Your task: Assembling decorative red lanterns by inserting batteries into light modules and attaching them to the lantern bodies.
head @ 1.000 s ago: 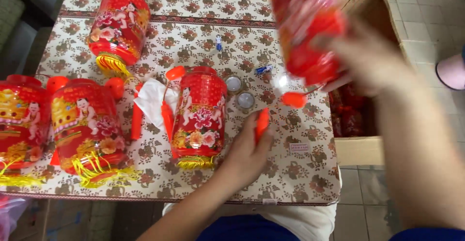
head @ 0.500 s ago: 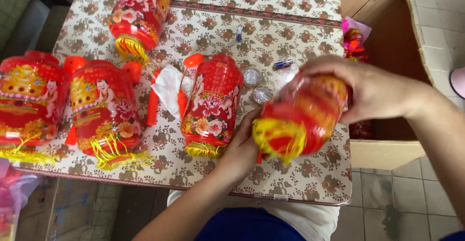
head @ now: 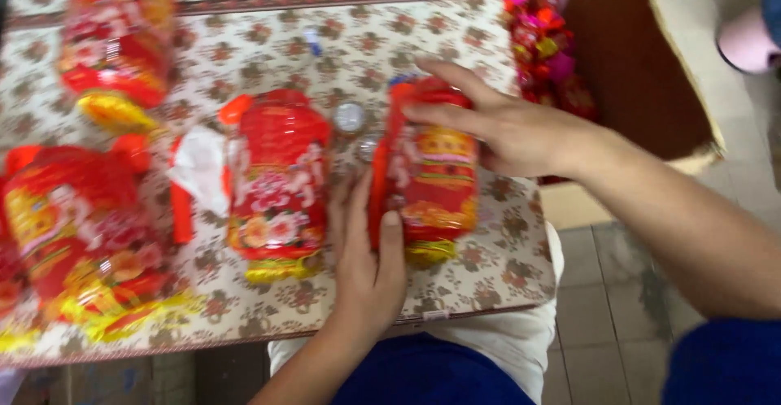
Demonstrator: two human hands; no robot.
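A red paper lantern with a yellow fringe (head: 429, 179) lies on the patterned tablecloth (head: 504, 250) near the front right. My right hand (head: 508, 128) rests flat on its top and right side. My left hand (head: 368, 250) presses against its left side, thumb on the lantern's lower edge. Another red lantern (head: 279, 181) lies just to the left of my left hand.
More red lanterns lie at the far left (head: 77, 234) and back left (head: 114, 47). Small round silver pieces (head: 350, 118) sit between the two middle lanterns. An open cardboard box (head: 651, 63) with bright decorations (head: 541, 35) stands to the right of the table. Tiled floor lies below.
My right hand brought a lantern down from the air over the box and laid it on the table. My left hand moved against its left side.
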